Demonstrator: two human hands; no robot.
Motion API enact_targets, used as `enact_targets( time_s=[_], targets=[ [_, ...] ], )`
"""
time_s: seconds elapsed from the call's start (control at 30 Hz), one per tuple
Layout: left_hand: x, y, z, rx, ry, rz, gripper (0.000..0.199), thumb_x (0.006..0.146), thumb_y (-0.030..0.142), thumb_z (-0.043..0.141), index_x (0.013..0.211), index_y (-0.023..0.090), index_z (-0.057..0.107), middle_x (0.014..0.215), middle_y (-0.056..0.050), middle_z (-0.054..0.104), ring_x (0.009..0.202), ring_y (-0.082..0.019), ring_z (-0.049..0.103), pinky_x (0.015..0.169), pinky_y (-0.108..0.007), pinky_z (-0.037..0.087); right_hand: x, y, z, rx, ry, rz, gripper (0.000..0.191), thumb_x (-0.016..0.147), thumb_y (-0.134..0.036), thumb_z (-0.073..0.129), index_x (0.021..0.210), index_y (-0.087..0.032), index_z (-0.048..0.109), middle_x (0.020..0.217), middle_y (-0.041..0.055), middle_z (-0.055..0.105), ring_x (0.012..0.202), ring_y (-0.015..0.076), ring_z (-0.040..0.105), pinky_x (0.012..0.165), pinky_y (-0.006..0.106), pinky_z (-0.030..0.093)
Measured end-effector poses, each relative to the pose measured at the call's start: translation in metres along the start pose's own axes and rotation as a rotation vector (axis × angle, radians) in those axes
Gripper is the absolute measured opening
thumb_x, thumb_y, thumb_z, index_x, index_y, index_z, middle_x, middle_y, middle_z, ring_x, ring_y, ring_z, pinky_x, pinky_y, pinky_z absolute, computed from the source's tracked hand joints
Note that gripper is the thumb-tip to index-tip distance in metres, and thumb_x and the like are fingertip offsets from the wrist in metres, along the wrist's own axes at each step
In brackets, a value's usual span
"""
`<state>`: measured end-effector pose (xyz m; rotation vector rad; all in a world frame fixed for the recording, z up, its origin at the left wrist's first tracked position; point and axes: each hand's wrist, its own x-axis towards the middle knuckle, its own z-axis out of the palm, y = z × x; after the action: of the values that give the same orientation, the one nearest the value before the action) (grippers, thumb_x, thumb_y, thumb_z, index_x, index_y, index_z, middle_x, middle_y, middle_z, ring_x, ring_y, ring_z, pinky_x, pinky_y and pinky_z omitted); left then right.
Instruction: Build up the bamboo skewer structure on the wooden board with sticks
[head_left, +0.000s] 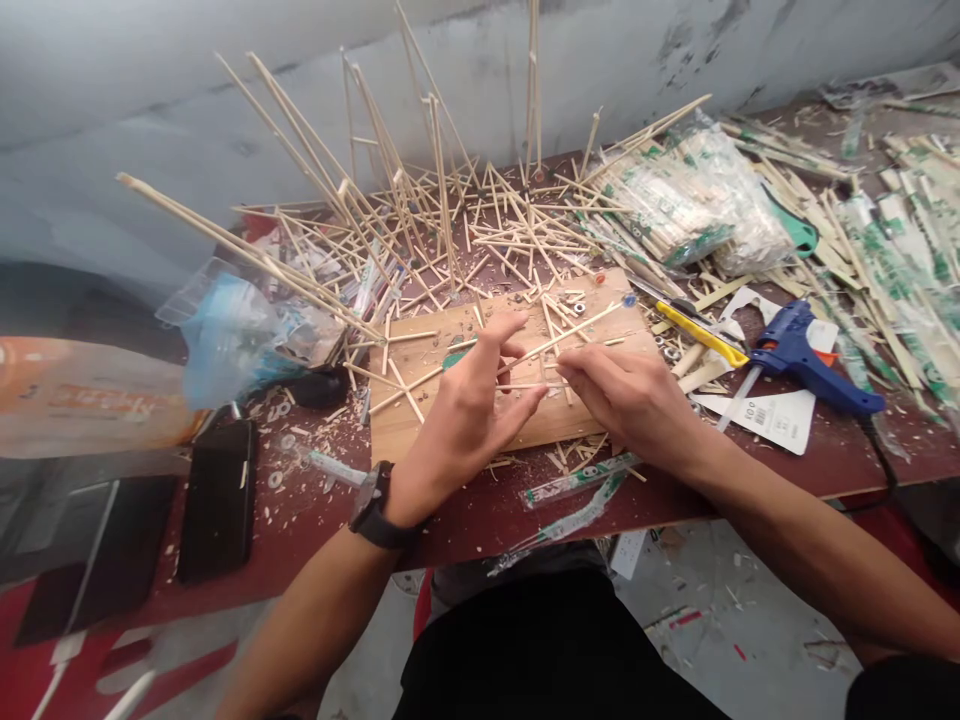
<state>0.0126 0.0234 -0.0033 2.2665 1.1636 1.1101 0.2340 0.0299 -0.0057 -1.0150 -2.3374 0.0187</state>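
My left hand [480, 395] is over a wooden board [487, 440], thumb and index finger spread apart around thin sticks. Its other fingers are curled behind and partly hidden. To the right, my right hand [626, 400] is closed in a pinch by the ends of the sticks, its fingertips partly hidden. Between the hands a thin wooden stick [577, 328] slants up to the right, crossing other sticks on the board. Under my left fingers shows part of a green object [456, 355]. Crossed sticks [405, 388] lie at the board's left.
Behind the board stands a tangle of joined sticks [442, 200]. At right are a yellow utility knife [701, 332], a blue glue gun [795, 350] and bagged chopsticks [675, 195]. A black phone [217, 500] lies left, near a blue plastic bag [225, 325]. Wood scraps litter the red table [465, 530].
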Motion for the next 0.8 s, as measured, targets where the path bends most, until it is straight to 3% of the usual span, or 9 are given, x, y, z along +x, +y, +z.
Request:
enact_targets(
  time_s=[0.2, 0.33, 0.43, 0.63, 0.8],
  targets=[
    [0.002, -0.003, -0.001, 0.052, -0.045, 0.124, 0.072, 0.096, 0.007, 0.070, 0.156, 0.020, 0.034, 0.140, -0.013, 0.067, 0.109, -0.020, 0.074, 0.095, -0.034, 0.065, 0.000, 0.001, 0.002, 0.007, 0.020, -0.001, 0.022, 0.109, -0.020, 0.049, 0.100, -0.014, 0.068, 0.085, 0.0065, 0.076, 0.070, 0.0152, 0.067, 0.063, 0.028, 0.045],
    [0.003, -0.005, 0.000, 0.040, -0.058, 0.141, 0.073, 0.096, 0.006, 0.069, 0.157, 0.022, 0.032, 0.147, -0.014, 0.064, 0.116, -0.021, 0.073, 0.100, -0.035, 0.065, 0.000, 0.003, 0.002, 0.013, 0.022, -0.009, 0.022, 0.109, -0.021, 0.049, 0.100, -0.015, 0.068, 0.087, 0.0064, 0.077, 0.071, 0.0154, 0.068, 0.064, 0.028, 0.045],
    [0.003, -0.005, -0.001, 0.034, -0.068, 0.134, 0.073, 0.097, 0.006, 0.069, 0.157, 0.021, 0.032, 0.145, -0.014, 0.065, 0.115, -0.021, 0.074, 0.100, -0.035, 0.065, 0.000, 0.004, 0.004, -0.001, 0.031, -0.026, 0.021, 0.109, -0.021, 0.050, 0.100, -0.015, 0.068, 0.086, 0.0056, 0.076, 0.070, 0.0152, 0.067, 0.063, 0.028, 0.044],
    [0.002, -0.008, 0.001, 0.055, -0.071, 0.092, 0.070, 0.098, 0.013, 0.070, 0.158, 0.021, 0.035, 0.115, -0.007, 0.074, 0.100, -0.019, 0.074, 0.092, -0.033, 0.065, -0.001, 0.006, 0.006, -0.020, 0.041, -0.040, 0.022, 0.110, -0.020, 0.049, 0.100, -0.015, 0.068, 0.086, 0.0061, 0.076, 0.069, 0.0146, 0.066, 0.062, 0.028, 0.044],
    [0.001, -0.012, 0.004, 0.054, -0.064, 0.072, 0.067, 0.098, 0.013, 0.070, 0.156, 0.017, 0.037, 0.111, -0.007, 0.073, 0.091, -0.016, 0.073, 0.086, -0.031, 0.065, 0.000, 0.006, 0.006, -0.017, 0.012, -0.020, 0.025, 0.110, -0.023, 0.047, 0.101, -0.015, 0.069, 0.087, 0.0065, 0.077, 0.068, 0.0157, 0.067, 0.060, 0.029, 0.045]
  ],
)
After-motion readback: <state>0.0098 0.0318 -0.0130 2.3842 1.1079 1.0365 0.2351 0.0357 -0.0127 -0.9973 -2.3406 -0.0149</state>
